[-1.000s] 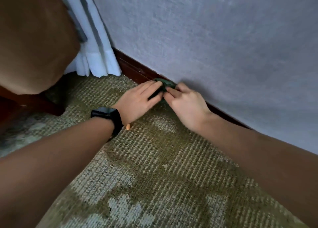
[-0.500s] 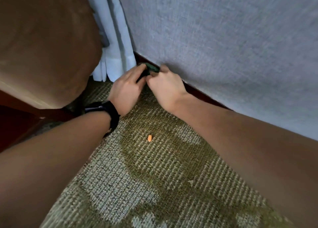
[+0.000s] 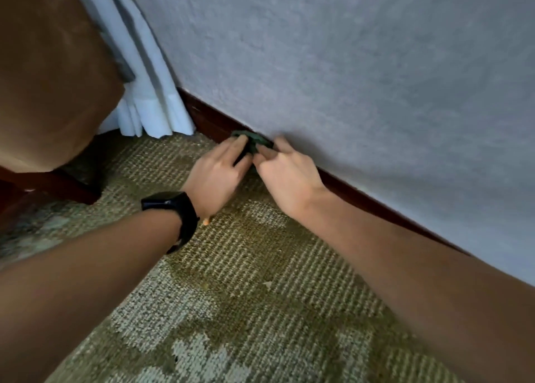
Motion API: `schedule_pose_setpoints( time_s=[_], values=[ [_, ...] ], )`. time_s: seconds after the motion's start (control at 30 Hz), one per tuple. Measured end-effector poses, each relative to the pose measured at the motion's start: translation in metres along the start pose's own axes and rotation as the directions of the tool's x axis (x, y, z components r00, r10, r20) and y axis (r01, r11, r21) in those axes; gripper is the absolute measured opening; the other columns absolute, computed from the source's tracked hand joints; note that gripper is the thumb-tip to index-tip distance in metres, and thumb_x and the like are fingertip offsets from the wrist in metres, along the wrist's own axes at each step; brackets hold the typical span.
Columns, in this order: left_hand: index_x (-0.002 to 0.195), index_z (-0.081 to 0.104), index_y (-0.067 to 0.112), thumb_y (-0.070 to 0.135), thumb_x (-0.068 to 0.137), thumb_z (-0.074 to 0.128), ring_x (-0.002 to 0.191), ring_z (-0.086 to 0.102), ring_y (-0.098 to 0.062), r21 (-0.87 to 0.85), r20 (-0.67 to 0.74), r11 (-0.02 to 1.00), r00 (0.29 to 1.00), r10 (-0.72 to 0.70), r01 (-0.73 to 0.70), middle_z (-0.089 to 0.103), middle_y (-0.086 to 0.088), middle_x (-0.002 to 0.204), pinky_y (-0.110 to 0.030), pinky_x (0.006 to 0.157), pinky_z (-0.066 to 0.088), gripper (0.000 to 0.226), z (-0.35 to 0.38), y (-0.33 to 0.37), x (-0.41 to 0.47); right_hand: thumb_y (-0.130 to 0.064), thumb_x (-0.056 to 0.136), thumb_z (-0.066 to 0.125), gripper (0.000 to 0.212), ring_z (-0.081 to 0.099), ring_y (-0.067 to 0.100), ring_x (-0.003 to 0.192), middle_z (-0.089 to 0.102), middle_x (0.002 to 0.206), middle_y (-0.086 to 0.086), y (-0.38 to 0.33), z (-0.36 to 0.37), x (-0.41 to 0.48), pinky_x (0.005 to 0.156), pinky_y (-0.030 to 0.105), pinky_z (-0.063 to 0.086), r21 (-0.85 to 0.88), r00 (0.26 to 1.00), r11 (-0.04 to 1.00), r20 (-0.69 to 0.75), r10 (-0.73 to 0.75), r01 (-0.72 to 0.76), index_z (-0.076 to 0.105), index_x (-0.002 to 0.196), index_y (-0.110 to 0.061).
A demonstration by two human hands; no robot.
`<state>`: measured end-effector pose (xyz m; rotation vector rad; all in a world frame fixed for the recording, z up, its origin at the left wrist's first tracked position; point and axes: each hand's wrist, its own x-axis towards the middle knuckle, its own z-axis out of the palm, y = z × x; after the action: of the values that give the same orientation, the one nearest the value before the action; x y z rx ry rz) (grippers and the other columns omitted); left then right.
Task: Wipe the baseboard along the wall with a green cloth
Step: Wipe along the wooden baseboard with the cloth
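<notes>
While both hands press on it, the scene stands so:
Green cloth: bunched small against the dark baseboard, at the foot of the wall.
Left hand: fingers closed on the cloth; black watch on the wrist.
Right hand: fingers pinch the cloth, touching the left.
Carpet: small orange bit beside the left wrist.
Curtain: near, left of the cloth.

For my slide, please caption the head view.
Both hands press a green cloth against the baseboard.
</notes>
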<state>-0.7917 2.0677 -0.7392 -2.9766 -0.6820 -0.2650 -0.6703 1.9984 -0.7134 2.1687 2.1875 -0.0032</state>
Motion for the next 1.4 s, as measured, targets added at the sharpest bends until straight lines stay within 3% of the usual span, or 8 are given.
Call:
schedule_pose_setpoints(
  time_s=[0.13,0.2,0.27,0.4,0.7,1.07,1.3,1.4],
  values=[
    [0.088,0.070,-0.011,-0.001,0.080,0.047,0.089,0.068,-0.044,0.000,-0.073,0.990,0.988,0.138,-0.138,0.066,-0.035,0.104,-0.049,0.075,0.058,0.026,0.003,0.050,0.003,-0.008,0.092,0.044,0.038,0.039,0.023,0.129,0.051,0.139,0.004,0.030,0.007,-0.065,0.086,0.033,0.051,-0.017,1.000,1.000,-0.001,-0.008,0.008,0.050,0.130,-0.008],
    [0.085,0.072,-0.008,0.003,0.081,0.044,0.085,0.069,-0.040,0.009,-0.113,0.979,0.972,0.205,-0.205,0.069,-0.032,0.101,-0.046,0.074,0.059,0.031,0.005,0.079,0.007,-0.017,0.079,0.056,0.033,0.061,0.010,0.109,0.069,0.117,-0.006,0.046,0.007,-0.098,0.068,0.019,0.055,-0.025,0.998,1.000,-0.052,0.017,-0.018,0.069,0.109,-0.017],
    [0.082,0.074,-0.005,0.005,0.081,0.046,0.081,0.071,-0.038,0.018,-0.152,0.966,0.954,0.259,-0.259,0.070,-0.030,0.097,-0.044,0.070,0.060,0.029,0.007,0.105,0.011,-0.020,0.072,0.042,0.040,0.069,0.003,0.089,0.076,0.097,-0.014,0.060,0.009,-0.128,0.054,0.013,0.053,0.007,0.996,0.997,-0.047,0.072,-0.072,0.077,0.090,-0.023],
    [0.080,0.074,-0.004,0.005,0.081,0.049,0.077,0.071,-0.036,0.015,-0.228,0.927,0.901,0.369,-0.376,0.071,-0.029,0.093,-0.042,0.069,0.059,0.026,0.008,0.161,0.017,-0.017,0.068,0.029,0.052,0.071,0.007,0.084,0.077,0.095,-0.011,0.088,0.022,-0.189,0.054,0.015,0.055,-0.060,0.989,0.996,-0.133,0.061,-0.070,0.078,0.088,-0.021],
    [0.081,0.075,0.002,0.002,0.084,0.045,0.076,0.071,-0.026,-0.035,-0.354,0.808,0.763,0.541,-0.589,0.075,-0.018,0.092,-0.032,0.071,0.060,0.030,0.007,0.263,0.033,0.000,0.069,0.054,0.035,0.073,0.021,0.082,0.076,0.101,0.008,0.138,0.020,-0.302,0.059,0.025,0.059,0.015,0.991,0.998,-0.120,0.065,-0.064,0.075,0.097,-0.004],
    [0.081,0.077,0.005,0.004,0.080,0.061,0.084,0.073,-0.020,-0.014,-0.392,0.658,0.609,0.689,-0.753,0.077,-0.010,0.093,-0.028,0.076,0.060,0.016,0.015,0.212,0.039,-0.003,0.075,0.038,0.041,0.073,0.022,0.077,0.078,0.087,0.010,0.120,0.019,-0.260,0.063,0.027,0.060,-0.075,0.985,0.997,-0.169,0.016,-0.029,0.077,0.089,-0.003],
    [0.082,0.077,0.004,0.004,0.075,0.067,0.083,0.073,-0.021,-0.028,-0.317,0.716,0.686,0.655,-0.697,0.076,-0.010,0.095,-0.032,0.074,0.061,0.012,0.014,0.122,0.032,-0.005,0.074,0.037,0.042,0.073,0.021,0.077,0.078,0.085,0.010,0.087,0.017,-0.178,0.061,0.026,0.060,-0.076,0.976,0.996,-0.209,-0.054,0.039,0.077,0.087,-0.002],
    [0.083,0.077,0.003,0.004,0.084,0.053,0.083,0.073,-0.023,-0.004,-0.319,0.757,0.718,0.619,-0.654,0.076,-0.011,0.096,-0.034,0.074,0.059,0.024,0.014,0.083,0.030,-0.006,0.075,0.036,0.042,0.073,0.020,0.078,0.078,0.085,0.008,0.071,0.018,-0.141,0.060,0.024,0.061,-0.084,0.977,0.994,-0.194,-0.084,0.069,0.076,0.088,-0.003]
  ],
)
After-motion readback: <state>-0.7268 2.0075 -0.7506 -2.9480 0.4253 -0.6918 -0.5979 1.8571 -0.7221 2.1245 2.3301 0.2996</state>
